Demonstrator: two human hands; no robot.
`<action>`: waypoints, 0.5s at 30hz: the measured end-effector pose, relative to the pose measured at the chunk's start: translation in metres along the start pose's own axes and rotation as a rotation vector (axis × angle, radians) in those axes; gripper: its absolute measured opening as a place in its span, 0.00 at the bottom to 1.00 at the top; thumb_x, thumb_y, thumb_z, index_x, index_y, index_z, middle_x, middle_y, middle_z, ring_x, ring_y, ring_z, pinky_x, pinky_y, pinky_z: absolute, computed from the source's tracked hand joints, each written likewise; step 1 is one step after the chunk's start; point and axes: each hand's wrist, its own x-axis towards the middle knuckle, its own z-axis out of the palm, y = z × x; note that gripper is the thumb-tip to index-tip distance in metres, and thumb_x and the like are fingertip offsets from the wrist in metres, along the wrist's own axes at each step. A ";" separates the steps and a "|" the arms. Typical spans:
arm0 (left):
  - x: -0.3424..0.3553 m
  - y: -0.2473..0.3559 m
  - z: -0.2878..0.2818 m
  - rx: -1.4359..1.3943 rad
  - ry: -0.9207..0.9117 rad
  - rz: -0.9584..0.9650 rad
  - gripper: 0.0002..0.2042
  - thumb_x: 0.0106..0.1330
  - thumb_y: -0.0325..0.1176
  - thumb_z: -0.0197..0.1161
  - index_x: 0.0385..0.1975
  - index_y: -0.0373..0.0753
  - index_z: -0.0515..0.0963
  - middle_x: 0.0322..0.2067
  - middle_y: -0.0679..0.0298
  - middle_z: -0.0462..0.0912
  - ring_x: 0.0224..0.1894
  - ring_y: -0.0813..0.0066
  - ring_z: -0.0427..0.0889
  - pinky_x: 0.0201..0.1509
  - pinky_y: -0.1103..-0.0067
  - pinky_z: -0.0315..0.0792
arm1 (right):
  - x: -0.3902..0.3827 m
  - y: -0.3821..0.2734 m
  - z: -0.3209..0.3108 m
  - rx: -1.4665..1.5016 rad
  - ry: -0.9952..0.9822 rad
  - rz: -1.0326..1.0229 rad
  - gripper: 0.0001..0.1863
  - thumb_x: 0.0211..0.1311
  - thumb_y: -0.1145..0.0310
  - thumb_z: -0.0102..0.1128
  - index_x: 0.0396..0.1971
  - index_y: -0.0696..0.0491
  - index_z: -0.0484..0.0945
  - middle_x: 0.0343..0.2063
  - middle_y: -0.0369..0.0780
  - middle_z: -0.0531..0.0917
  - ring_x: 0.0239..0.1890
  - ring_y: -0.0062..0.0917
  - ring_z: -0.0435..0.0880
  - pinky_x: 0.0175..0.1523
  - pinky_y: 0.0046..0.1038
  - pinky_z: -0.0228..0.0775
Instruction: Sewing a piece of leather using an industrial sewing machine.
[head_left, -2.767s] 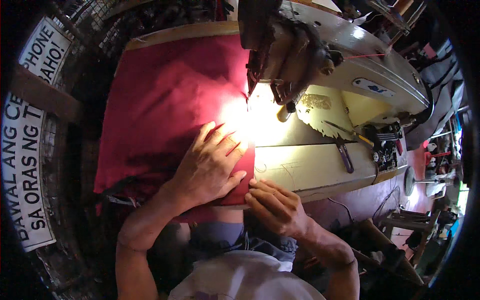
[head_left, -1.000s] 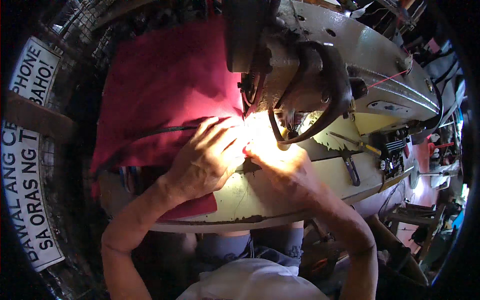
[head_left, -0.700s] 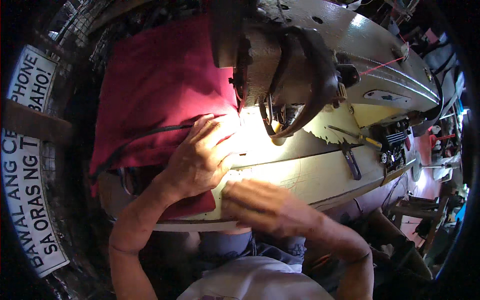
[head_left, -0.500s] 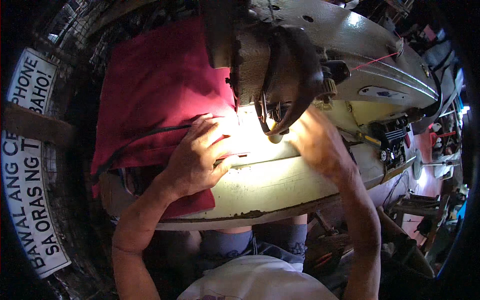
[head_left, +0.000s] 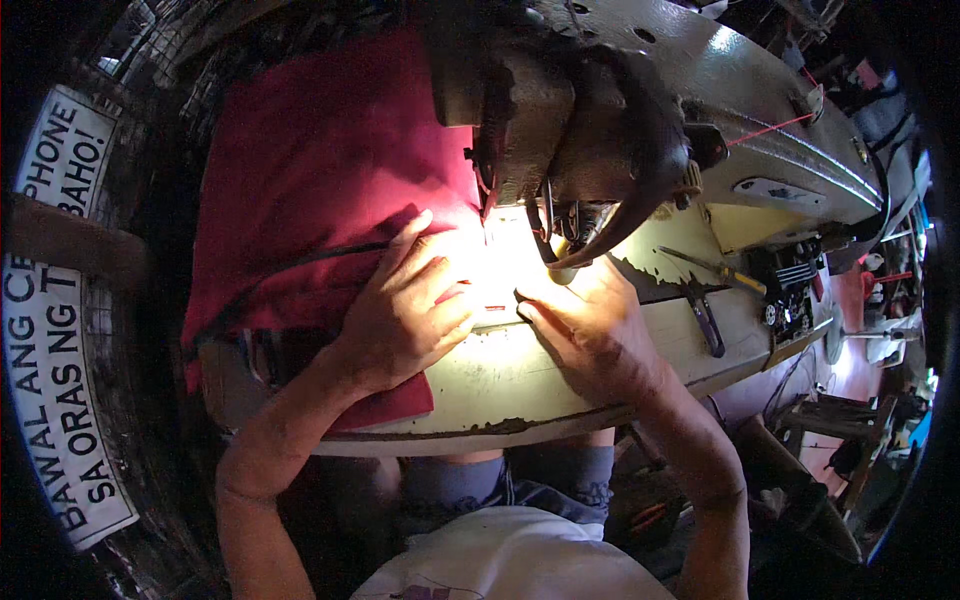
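Observation:
A dark red cloth (head_left: 320, 180) lies spread over the left of a worn sewing table (head_left: 520, 380), under the head of an old sewing machine (head_left: 600, 110). My left hand (head_left: 405, 310) rests flat on the cloth's edge, fingers spread toward the brightly lit needle area (head_left: 500, 270). Beside it, my right hand (head_left: 590, 330) lies on the table just below the presser foot, its fingertips at a small red bit of thread or cloth (head_left: 494, 307). Whether it pinches that bit is washed out by the lamp glare.
A screwdriver with a yellow handle (head_left: 715, 272) and a dark metal tool (head_left: 703, 320) lie on the table's right side. A red thread (head_left: 775, 127) runs along the machine arm. White signs (head_left: 50, 400) hang at the left. Clutter fills the floor at right.
My right hand went up to the right side of the machine, then came back down to the needle area. The view has tilted closer over the machine head. The left hand stayed on the cloth.

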 end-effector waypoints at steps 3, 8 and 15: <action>0.000 0.001 0.001 0.035 -0.019 0.034 0.13 0.52 0.33 0.68 0.38 0.39 0.80 0.45 0.57 0.78 0.58 0.56 0.74 0.73 0.52 0.58 | 0.002 0.002 -0.002 0.005 -0.019 0.001 0.12 0.51 0.72 0.73 0.38 0.50 0.86 0.35 0.40 0.83 0.41 0.36 0.82 0.49 0.37 0.71; -0.002 -0.001 0.006 -0.026 0.041 0.062 0.14 0.53 0.33 0.67 0.39 0.36 0.79 0.46 0.56 0.78 0.56 0.55 0.75 0.69 0.55 0.63 | 0.000 0.006 0.001 -0.011 -0.013 0.001 0.13 0.50 0.70 0.74 0.38 0.49 0.86 0.36 0.39 0.84 0.43 0.36 0.82 0.50 0.37 0.72; -0.004 -0.005 0.014 0.042 0.002 0.141 0.14 0.54 0.32 0.63 0.39 0.33 0.79 0.43 0.54 0.80 0.53 0.55 0.78 0.63 0.62 0.72 | 0.002 0.005 0.000 -0.003 -0.055 -0.023 0.13 0.60 0.66 0.66 0.44 0.52 0.84 0.32 0.41 0.83 0.39 0.36 0.81 0.49 0.39 0.70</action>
